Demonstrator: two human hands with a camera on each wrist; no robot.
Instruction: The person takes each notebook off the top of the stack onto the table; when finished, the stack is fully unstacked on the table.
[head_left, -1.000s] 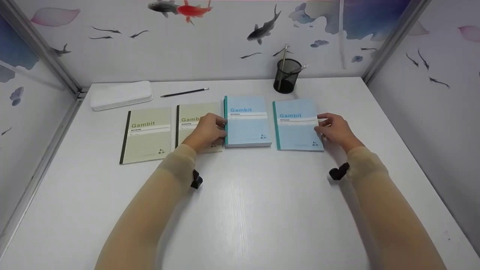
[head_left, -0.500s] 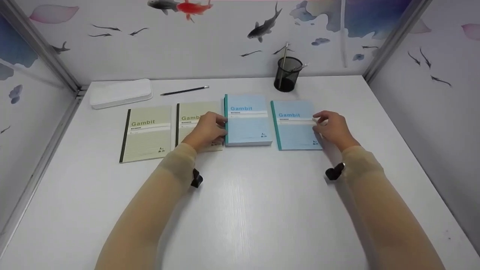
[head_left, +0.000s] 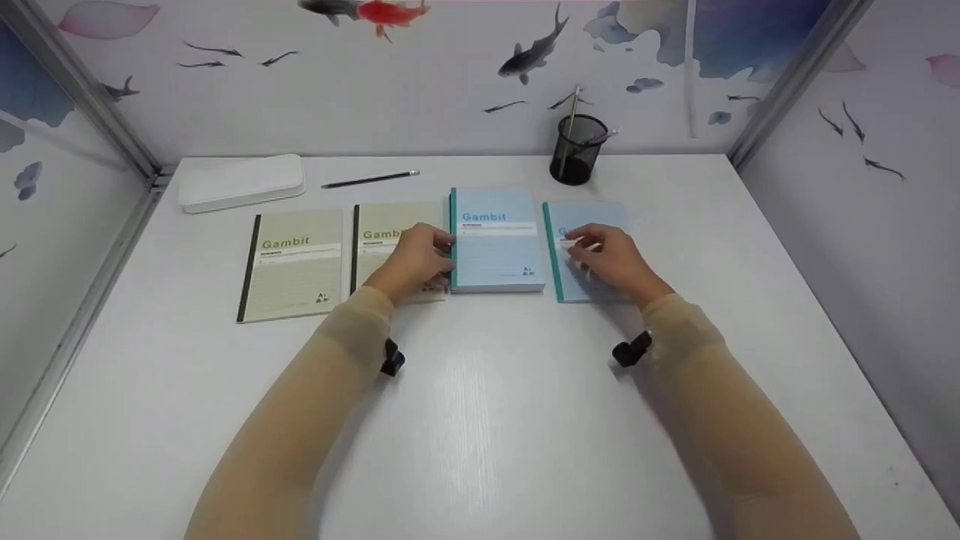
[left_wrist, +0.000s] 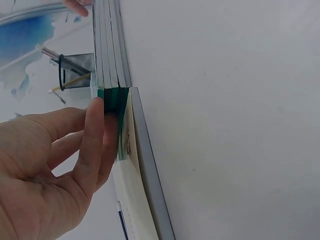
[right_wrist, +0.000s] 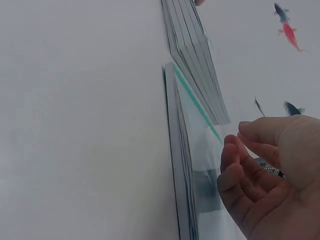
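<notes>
My left hand (head_left: 416, 259) touches the green spine side of a stack of blue notebooks (head_left: 495, 259). Its forearm side lies over the right of two olive-green notebooks (head_left: 397, 217). In the left wrist view, fingertips rest against the spines of the stack (left_wrist: 107, 45). Over a blue notebook (head_left: 571, 285) to the right of the stack, my right hand (head_left: 611, 259) hovers and covers part of the cover. The right wrist view shows that hand's fingers (right_wrist: 231, 175) loosely bent, holding nothing, beside the notebook (right_wrist: 197, 150) lying flat.
Another olive-green notebook (head_left: 292, 281) lies at the left. Behind are a white case (head_left: 240, 184), a pencil (head_left: 371, 179) and a black mesh pen holder (head_left: 576, 154) with pens. Decorated panels wall in the back and sides of the white table (head_left: 480, 420).
My right hand has left the right edge of the right blue notebook and moved left over its cover. That notebook shifted slightly before. My left hand has stayed at the stack.
</notes>
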